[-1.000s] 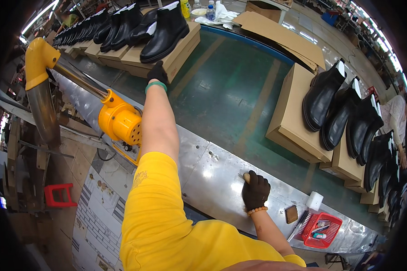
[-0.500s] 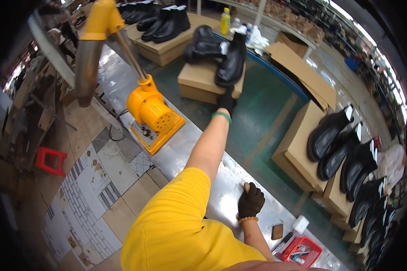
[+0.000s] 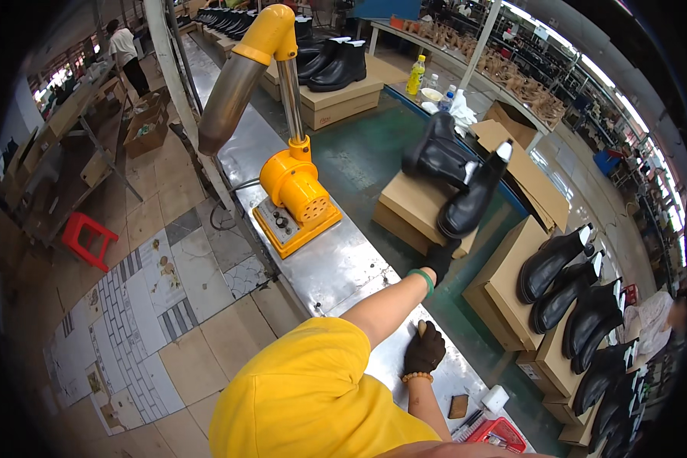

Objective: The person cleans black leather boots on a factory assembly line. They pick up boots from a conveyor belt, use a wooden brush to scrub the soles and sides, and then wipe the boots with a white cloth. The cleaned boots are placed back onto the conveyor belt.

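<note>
My left hand (image 3: 440,259), in a dark glove with a green band at the wrist, reaches forward and grips the near edge of a brown cardboard box (image 3: 412,204). Its fingers are partly lost against the black toe of a boot. On this box rest two black boots: the nearer boot (image 3: 466,202) has white stuffing at its top, and the other boot (image 3: 437,156) is behind it to the left. Low on the metal bench ledge (image 3: 359,275), my right hand (image 3: 424,349), gloved with a pale thumb tip showing, rests with fingers curled; anything inside is hidden.
A yellow machine (image 3: 298,187) with a metal nozzle stands on the ledge at left. More boxed black boots (image 3: 553,263) line the right side, and others (image 3: 340,67) sit farther up the green belt (image 3: 351,153). A red basket (image 3: 496,437) lies near my right forearm.
The box with its two boots has slid nearer along the green belt, toward the boxes on the right, with my left hand at its edge. My right hand stays on the ledge. The view has shifted.
</note>
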A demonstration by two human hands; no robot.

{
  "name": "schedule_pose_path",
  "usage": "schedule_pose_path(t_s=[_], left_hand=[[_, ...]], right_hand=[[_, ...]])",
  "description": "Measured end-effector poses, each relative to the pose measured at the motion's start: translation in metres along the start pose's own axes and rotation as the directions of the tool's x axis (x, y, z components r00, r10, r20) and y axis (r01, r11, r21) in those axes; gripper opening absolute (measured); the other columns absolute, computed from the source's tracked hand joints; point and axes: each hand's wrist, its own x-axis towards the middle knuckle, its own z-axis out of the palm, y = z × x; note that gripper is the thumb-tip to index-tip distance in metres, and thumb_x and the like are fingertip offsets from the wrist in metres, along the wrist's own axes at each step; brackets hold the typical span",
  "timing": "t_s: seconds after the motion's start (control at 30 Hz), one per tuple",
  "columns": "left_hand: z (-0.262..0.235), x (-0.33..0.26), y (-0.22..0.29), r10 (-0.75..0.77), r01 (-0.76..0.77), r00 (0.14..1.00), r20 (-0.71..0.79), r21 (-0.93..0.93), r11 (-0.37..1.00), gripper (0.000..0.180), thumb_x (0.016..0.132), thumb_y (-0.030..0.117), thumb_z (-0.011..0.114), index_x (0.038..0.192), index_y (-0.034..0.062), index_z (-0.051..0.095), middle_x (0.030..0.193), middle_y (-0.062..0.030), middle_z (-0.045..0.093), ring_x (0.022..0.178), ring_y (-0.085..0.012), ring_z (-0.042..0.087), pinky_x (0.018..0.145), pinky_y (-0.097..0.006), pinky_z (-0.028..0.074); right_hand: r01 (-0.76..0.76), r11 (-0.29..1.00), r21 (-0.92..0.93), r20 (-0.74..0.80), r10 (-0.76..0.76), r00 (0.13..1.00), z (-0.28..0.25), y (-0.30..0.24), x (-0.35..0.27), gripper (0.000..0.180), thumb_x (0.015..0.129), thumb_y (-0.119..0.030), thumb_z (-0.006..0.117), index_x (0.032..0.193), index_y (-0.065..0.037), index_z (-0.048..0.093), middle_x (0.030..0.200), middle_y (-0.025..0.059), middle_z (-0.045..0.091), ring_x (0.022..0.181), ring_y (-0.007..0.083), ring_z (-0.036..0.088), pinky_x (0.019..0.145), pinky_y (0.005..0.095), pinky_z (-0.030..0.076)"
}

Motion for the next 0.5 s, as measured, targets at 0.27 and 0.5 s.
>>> schedule_pose_path(t_s=[0.27, 0.5], left_hand=[[0.008, -0.040, -0.029, -0.026, -0.011, 0.978, 0.207, 0.175, 0.985, 0.056, 0.075, 0.053, 0.066, 0.085, -0.0023, 0.058, 0.057, -0.0082, 0.049, 0.047, -0.0169, 0.047, 0.044, -0.031, 0.038], [-0.020, -0.056, -0.007, -0.241, 0.135, 0.849, 0.470, 0.249, 0.959, 0.046, 0.081, 0.046, 0.063, 0.105, 0.0080, 0.053, 0.079, -0.0055, 0.056, 0.055, -0.0150, 0.053, 0.047, -0.029, 0.047]], right_hand=[[0.008, 1.000, 0.016, 0.026, -0.009, 1.000, 0.001, -0.001, -0.001, 0.021, 0.078, -0.016, 0.060, 0.099, -0.014, 0.060, 0.077, 0.0106, 0.060, 0.071, 0.0300, 0.058, 0.060, 0.0443, 0.046], [-0.020, 1.000, -0.003, 0.017, 0.021, 1.000, 0.009, 0.008, -0.001, 0.014, 0.081, -0.020, 0.058, 0.094, -0.014, 0.061, 0.073, 0.0110, 0.060, 0.066, 0.0300, 0.059, 0.056, 0.0445, 0.046]])
